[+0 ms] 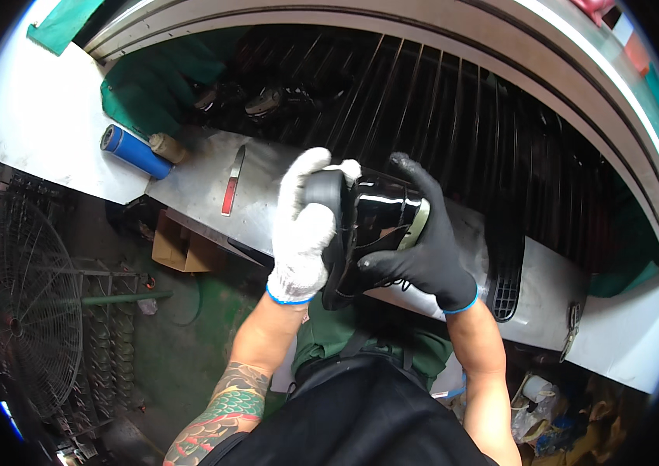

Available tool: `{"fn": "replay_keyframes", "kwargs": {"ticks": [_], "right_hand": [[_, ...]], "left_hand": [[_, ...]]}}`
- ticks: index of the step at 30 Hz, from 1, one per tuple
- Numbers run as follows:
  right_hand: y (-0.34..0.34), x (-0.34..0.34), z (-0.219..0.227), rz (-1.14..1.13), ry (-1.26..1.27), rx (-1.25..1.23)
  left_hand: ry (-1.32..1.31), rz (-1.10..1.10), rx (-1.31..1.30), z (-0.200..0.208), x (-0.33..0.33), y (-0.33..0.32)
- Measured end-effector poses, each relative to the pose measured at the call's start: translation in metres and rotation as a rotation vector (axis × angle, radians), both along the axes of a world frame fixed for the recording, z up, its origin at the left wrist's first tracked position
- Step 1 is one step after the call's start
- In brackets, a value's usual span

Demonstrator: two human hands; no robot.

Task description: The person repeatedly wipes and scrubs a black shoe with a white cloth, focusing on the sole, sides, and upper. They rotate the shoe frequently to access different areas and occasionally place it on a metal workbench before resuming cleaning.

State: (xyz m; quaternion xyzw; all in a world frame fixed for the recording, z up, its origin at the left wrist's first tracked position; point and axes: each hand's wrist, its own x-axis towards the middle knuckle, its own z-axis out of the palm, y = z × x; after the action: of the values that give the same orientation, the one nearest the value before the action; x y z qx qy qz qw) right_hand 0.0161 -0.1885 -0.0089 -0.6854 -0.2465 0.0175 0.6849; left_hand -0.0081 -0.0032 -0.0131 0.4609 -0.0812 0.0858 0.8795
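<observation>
A glossy black shoe [380,208] is held up on its side in front of me, between both hands. My left hand [300,233], in a white knit glove, is closed around the sole side. My right hand [430,256], in a black glove, grips the upper, its thumb near the laces and its fingers by the pale lining. Below the shoe runs a metal ledge; a knife [232,182] with a red handle lies on it, left of my left hand. To the right of my right hand lies a black shoe sole [505,272] with a grid pattern at its near end.
Beyond the ledge is a dark conveyor of rods [415,101], with dark shoes [267,102] at its far left. A blue roll [137,151] and a tan roll [166,147] sit at left. Metal snips [572,332] lie right. A large fan [19,311] and cardboard box [182,247] stand lower left.
</observation>
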Motion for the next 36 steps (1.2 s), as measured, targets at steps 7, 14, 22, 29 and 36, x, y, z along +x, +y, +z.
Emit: {"fn": "replay_keyframes", "kwargs": {"ticks": [7, 14, 22, 29, 36], "right_hand": [[-0.005, -0.002, -0.008, 0.021, 0.331, 0.22], [-0.005, -0.003, -0.006, 0.042, 0.239, 0.124], [-0.009, -0.007, -0.011, 0.036, 0.299, 0.206], [-0.007, -0.018, 0.001, 0.052, 0.024, 0.09], [-0.015, -0.025, 0.021, 0.178, -0.36, -0.08]], "left_hand": [[0.041, 0.024, 0.028, -0.009, 0.005, -0.01], [0.074, -0.093, 0.042, 0.006, 0.007, -0.001], [0.063, -0.064, 0.017, -0.004, 0.003, -0.006], [-0.043, -0.056, 0.331, 0.025, -0.008, 0.0], [-0.272, 0.064, 0.623, 0.037, -0.039, 0.009]]}}
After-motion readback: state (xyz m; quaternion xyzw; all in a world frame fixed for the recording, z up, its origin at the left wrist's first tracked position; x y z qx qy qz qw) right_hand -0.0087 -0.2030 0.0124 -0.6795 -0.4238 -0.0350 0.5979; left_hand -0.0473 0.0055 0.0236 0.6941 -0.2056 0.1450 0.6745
